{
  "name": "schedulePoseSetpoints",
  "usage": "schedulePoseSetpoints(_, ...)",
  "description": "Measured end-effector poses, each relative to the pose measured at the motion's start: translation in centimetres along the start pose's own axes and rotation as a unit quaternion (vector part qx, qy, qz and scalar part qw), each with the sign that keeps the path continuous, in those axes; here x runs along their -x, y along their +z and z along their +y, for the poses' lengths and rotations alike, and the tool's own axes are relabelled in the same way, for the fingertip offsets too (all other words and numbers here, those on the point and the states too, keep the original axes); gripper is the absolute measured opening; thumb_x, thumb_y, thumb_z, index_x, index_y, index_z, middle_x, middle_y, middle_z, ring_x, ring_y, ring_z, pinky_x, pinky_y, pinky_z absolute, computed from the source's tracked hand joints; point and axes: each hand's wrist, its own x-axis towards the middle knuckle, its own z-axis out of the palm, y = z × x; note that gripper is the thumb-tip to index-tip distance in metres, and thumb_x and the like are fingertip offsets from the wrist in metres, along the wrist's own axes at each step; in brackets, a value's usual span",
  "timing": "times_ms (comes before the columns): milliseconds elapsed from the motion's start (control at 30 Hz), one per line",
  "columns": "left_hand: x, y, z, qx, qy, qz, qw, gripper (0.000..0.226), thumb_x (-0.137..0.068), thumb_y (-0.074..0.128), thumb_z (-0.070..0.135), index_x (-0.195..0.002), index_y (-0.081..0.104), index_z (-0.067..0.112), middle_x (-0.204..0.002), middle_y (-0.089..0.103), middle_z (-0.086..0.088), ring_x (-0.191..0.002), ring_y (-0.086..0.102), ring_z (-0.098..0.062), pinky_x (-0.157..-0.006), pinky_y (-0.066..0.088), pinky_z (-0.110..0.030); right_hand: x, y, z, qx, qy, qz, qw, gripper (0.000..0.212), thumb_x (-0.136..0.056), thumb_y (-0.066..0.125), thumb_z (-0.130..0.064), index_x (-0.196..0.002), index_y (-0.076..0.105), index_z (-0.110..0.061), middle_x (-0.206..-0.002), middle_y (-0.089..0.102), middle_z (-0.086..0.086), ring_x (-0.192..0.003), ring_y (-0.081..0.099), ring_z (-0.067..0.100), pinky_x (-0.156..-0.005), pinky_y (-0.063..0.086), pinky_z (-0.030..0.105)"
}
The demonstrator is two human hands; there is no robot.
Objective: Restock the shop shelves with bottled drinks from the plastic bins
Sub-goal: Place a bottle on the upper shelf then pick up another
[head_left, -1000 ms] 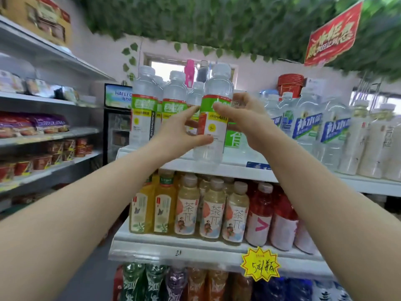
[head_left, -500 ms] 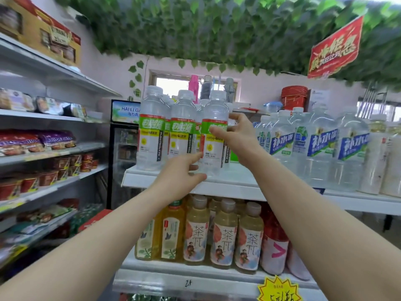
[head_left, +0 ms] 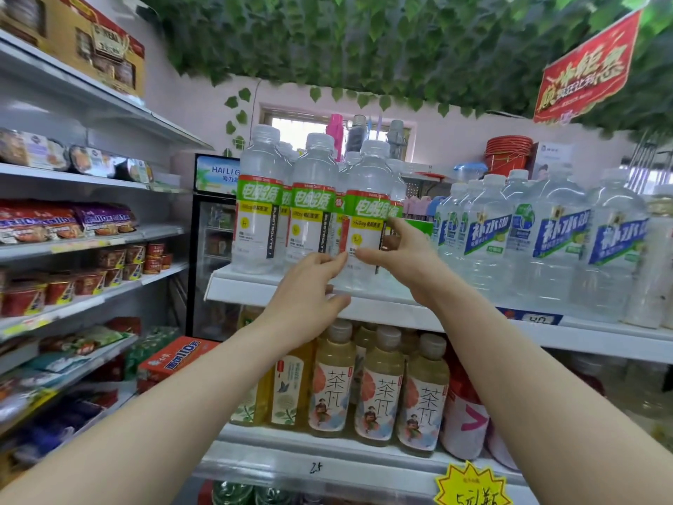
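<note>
A clear electrolyte bottle (head_left: 368, 176) with a green label and white cap stands upright at the front of the top shelf (head_left: 382, 315), third in a row with two matching bottles (head_left: 260, 198) to its left. My right hand (head_left: 408, 260) grips its right side, thumb across the front of the label and fingers behind. The fingertips of my left hand (head_left: 309, 300) touch the bottle's lower left side, with the thumb under the shelf lip. No plastic bin is in view.
Large blue-labelled water bottles (head_left: 553, 242) fill the top shelf to the right. Tea bottles (head_left: 382, 391) stand on the shelf below. Snack shelves (head_left: 91, 282) line the left, with a drinks fridge (head_left: 215, 249) and a red carton (head_left: 174, 362) beyond. Leafy vines hang overhead.
The bottle went from held in both hands to standing on the top shelf. My left hand dropped away, then rose to touch it again. My right hand slid lower on the bottle.
</note>
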Motion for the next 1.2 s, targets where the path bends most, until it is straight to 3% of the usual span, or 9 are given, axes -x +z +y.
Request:
schedulePoseSetpoints(200,-0.3,0.1,0.2,-0.009,-0.009,-0.004,1.0,0.068,-0.092,0.064,0.022,-0.153,0.032,0.021,-0.15,0.044,-0.002,-0.118,0.059,-0.014,-0.105,0.047,-0.038,0.4,0.9,0.2,0.052,-0.026,0.065,0.996,0.067,-0.073,0.09,-0.027,-0.129,0.053,-0.02,-0.102,0.07,-0.004,-0.091,0.069,0.015,-0.079,0.06,0.037)
schedulePoseSetpoints(367,-0.2,0.1,0.3,-0.012,-0.013,0.0,1.0,0.069,-0.093,0.063,0.02,-0.154,0.029,0.019,-0.15,0.046,-0.001,-0.12,0.059,-0.013,-0.104,0.046,-0.033,0.3,1.9,0.3,0.085,-0.034,0.116,0.989,0.07,-0.068,0.092,-0.037,-0.122,0.051,-0.022,-0.093,0.067,-0.007,-0.084,0.068,0.013,-0.082,0.059,0.044)
schedulePoseSetpoints(633,-0.1,0.3,0.2,-0.008,-0.021,0.0,1.0,0.07,-0.093,0.063,0.02,-0.154,0.029,0.02,-0.15,0.046,-0.001,-0.12,0.058,-0.013,-0.103,0.047,-0.031,0.9,2.0,-0.1,0.106,-0.035,0.12,0.987,0.072,-0.07,0.09,-0.041,-0.126,0.05,-0.02,-0.092,0.063,-0.01,-0.087,0.065,0.012,-0.085,0.057,0.042)
schedulePoseSetpoints(767,0.0,0.2,0.6,0.006,-0.031,-0.006,0.999,0.069,-0.093,0.063,0.019,-0.153,0.031,0.019,-0.152,0.043,-0.002,-0.123,0.057,-0.015,-0.104,0.045,-0.03,1.5,1.9,-0.4,0.107,-0.03,0.1,0.989,0.071,-0.077,0.086,-0.038,-0.134,0.047,-0.021,-0.089,0.057,-0.016,-0.079,0.056,-0.002,-0.077,0.05,0.028)
schedulePoseSetpoints(900,0.7,0.3,0.8,0.029,-0.046,0.032,0.998,0.062,-0.092,0.064,0.016,-0.15,0.039,0.015,-0.151,0.044,-0.004,-0.127,0.054,-0.019,-0.109,0.043,-0.037,3.0,1.7,-0.2,0.109,-0.034,0.106,0.988,0.076,-0.08,0.083,-0.036,-0.143,0.043,-0.019,-0.105,0.058,-0.005,-0.098,0.058,0.013,-0.091,0.05,0.034)
schedulePoseSetpoints(967,1.7,0.4,0.7,0.046,-0.049,0.075,0.995,0.055,-0.093,0.064,0.017,-0.145,0.046,0.016,-0.145,0.051,-0.003,-0.125,0.055,-0.016,-0.109,0.044,-0.038,4.3,1.5,0.1,0.109,-0.056,0.123,0.985,0.065,-0.082,0.082,-0.033,-0.136,0.048,-0.02,-0.103,0.058,-0.004,-0.098,0.058,0.015,-0.09,0.05,0.034)
schedulePoseSetpoints(1100,5.3,0.9,0.5,0.085,-0.056,0.154,0.983,0.034,-0.095,0.063,0.023,-0.129,0.064,0.022,-0.123,0.064,0.005,-0.11,0.059,-0.006,-0.1,0.05,-0.031,7.6,1.3,1.0,0.075,-0.108,0.121,0.984,0.034,-0.087,0.077,-0.023,-0.117,0.061,-0.021,-0.086,0.062,-0.007,-0.08,0.06,0.005,-0.075,0.048,0.021)
schedulePoseSetpoints(1200,8.6,1.8,0.0,0.086,-0.045,0.19,0.977,0.026,-0.094,0.063,0.019,-0.119,0.069,0.024,-0.114,0.065,0.01,-0.107,0.06,-0.003,-0.095,0.052,-0.031,10.6,2.4,2.3,0.052,-0.141,0.118,0.982,0.026,-0.086,0.076,-0.018,-0.109,0.066,-0.024,-0.078,0.063,-0.011,-0.072,0.06,0.001,-0.071,0.047,0.017)
